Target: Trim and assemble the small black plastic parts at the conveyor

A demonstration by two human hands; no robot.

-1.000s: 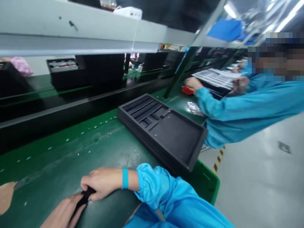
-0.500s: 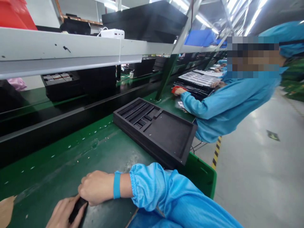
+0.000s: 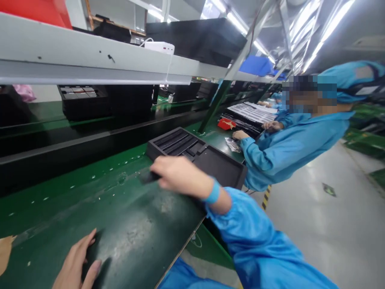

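Note:
My right hand (image 3: 183,176), with a blue wristband, is raised by the near left side of a black tray (image 3: 224,162). A blurred dark flat piece (image 3: 147,177) sticks out from its closed fingers; its kind is too smeared to make out. Rows of thin black parts (image 3: 176,141) fill the far left compartments of the tray, while its wide right section shows a bare floor. My left hand (image 3: 76,261) hovers low over the green tabletop (image 3: 126,237) at the lower left, fingers apart, holding nothing.
A co-worker in blue (image 3: 282,148) stands beyond the tray, hands at a stack of sheets (image 3: 254,112). A red piece (image 3: 226,124) lies nearby. Over the bench runs a white shelf (image 3: 90,60); a green post (image 3: 215,106) rises behind the tray. Brown paper (image 3: 5,253) lies far left.
My right hand has left my left hand and swung up and right to the tray with a dark piece. My left hand has let go of the black ridged stack and opened.

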